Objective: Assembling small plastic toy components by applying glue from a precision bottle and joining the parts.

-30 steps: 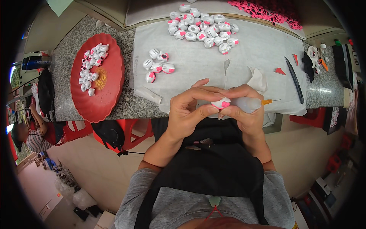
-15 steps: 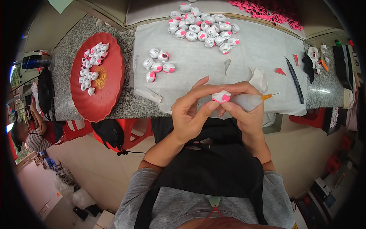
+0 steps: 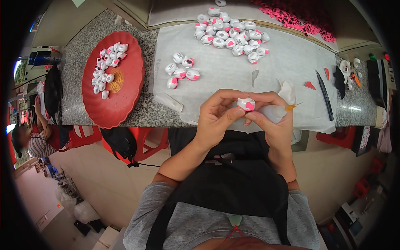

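Between the fingertips of both hands I hold a small white cat-head piece with a pink bow shape on it. My left hand is closed in a pinch, thumb and index finger at the piece's left side. The fingers of my right hand press the piece from the other side. That hand also clasps a translucent squeeze bottle with an orange needle tip, pointing right. Several similar pieces lie on white paper left of my hands, and a larger group lies beyond them.
A red scalloped tray with several pieces stands on the granite counter at left. To the right lie a black pen-like tool, red scraps and crumpled tissue. Many pink parts lie at the back. A person is far left.
The cat-head piece has turned a little in my fingers, its lower pink edge now showing less. My raised left finger has come down. The whole view has shifted slightly.
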`<state>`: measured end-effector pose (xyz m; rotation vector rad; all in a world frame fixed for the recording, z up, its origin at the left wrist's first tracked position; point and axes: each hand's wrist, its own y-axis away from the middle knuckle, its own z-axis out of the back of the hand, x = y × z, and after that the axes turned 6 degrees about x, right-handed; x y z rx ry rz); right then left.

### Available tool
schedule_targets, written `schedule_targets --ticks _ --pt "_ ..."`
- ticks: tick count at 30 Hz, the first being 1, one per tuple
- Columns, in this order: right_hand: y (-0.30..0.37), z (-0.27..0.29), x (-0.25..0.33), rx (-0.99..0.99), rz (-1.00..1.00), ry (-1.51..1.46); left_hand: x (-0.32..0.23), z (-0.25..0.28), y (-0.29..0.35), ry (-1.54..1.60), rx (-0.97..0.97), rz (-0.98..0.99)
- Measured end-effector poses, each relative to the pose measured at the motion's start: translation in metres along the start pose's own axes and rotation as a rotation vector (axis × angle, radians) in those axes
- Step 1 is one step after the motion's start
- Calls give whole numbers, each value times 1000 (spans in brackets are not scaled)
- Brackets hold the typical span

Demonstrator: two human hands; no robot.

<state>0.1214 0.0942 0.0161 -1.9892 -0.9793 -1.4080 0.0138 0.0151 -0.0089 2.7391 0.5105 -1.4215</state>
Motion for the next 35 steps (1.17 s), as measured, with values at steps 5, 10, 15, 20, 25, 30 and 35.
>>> schedule_targets --ticks 5,10,15,20,25,30,35 --pt "-5 -1 -4 -34 -6 -14 9 1 1 -89 -85 -71" --pt "-7 0 -3 -51 -29 33 6 -1 -3 5 -111 5" --pt "-6 2 2 -49 -53 85 7 -1 -7 110 -111 39" --pt "2 32 20 -230 124 732 4 2 -6 43 -149 40" --pt "12 63 16 -289 47 1196 3 2 -10 102 -135 46" --pt "14 45 13 -406 202 671 6 -1 -8 108 -115 73" --pt "0 1 -2 -148 511 684 6 -3 -4 84 -136 25"
